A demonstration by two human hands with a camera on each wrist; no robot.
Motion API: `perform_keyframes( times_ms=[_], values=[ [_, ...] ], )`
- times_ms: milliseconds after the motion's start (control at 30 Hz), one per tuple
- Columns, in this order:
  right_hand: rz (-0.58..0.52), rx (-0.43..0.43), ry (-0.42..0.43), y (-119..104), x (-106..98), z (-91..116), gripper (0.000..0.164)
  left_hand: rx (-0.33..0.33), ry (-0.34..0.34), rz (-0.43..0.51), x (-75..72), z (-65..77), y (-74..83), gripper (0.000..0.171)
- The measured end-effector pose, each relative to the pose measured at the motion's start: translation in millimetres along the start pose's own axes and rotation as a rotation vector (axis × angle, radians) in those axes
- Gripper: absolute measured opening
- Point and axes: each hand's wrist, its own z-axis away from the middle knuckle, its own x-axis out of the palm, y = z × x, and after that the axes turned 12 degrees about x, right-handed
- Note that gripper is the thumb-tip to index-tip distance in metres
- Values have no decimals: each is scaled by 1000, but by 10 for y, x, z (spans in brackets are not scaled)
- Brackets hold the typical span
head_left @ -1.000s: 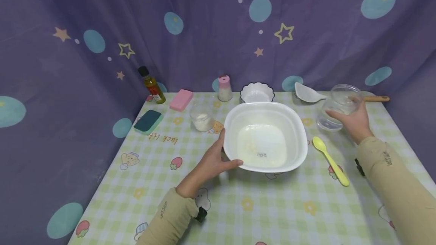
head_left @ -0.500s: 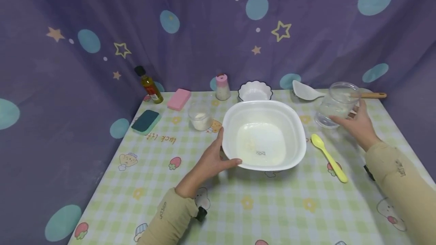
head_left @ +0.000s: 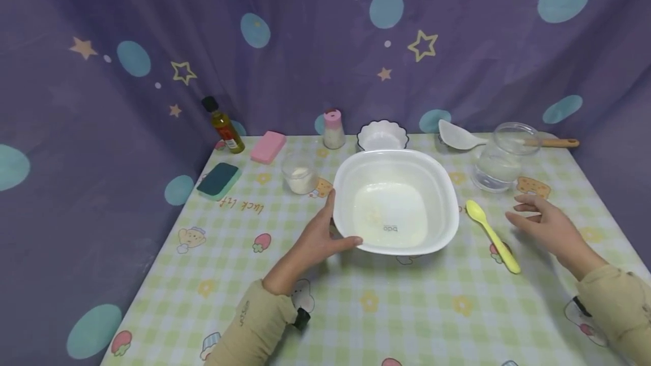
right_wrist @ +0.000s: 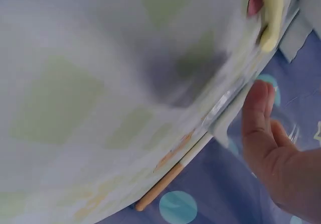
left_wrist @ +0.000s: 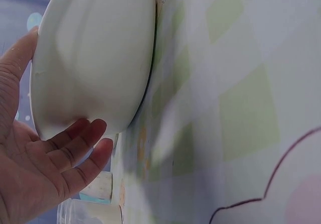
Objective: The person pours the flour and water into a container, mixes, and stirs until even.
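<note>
A white plastic basin (head_left: 395, 244) stands mid-table with a pale, slightly yellowish patch on its bottom. My left hand (head_left: 316, 239) grips its left side, thumb on the rim. In the left wrist view, the fingers (left_wrist: 75, 153) bend against the basin's outer wall. My right hand (head_left: 551, 230) hangs above the table on the right, fingers loosely bent and holding nothing. Just beyond it stands a clear round jar (head_left: 500, 162) with clear liquid in it. A yellow spoon (head_left: 492, 236) lies between the basin and the right hand.
Left of the basin are a clear cup of white powder (head_left: 302, 179), a green sponge (head_left: 218, 181), a pink sponge (head_left: 268, 147) and an oil bottle (head_left: 225, 129). Behind it stand a pink-topped shaker (head_left: 333, 130) and a scalloped bowl (head_left: 382, 135). A white spatula with wooden handle (head_left: 556, 143) lies back right.
My right hand has let go of the clear jar and drawn back toward me, to the right. The jar stays in place. My left hand keeps its grip on the basin.
</note>
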Motion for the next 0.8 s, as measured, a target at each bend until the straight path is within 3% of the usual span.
perform_keyframes(
  times_ms=[233, 400, 567, 800],
  values=[
    [65, 32, -75, 77, 150, 210, 60, -16, 7, 8, 9, 0, 15, 118],
    [178, 63, -76, 139, 188, 241, 57, -22, 14, 14, 6, 9, 18, 117],
    [216, 72, -123, 179, 220, 257, 54, -33, 17, 10, 10, 18, 10, 117],
    [273, 62, -99, 171, 256, 280, 43, -35, 11, -4, 8, 16, 14, 119]
  ],
)
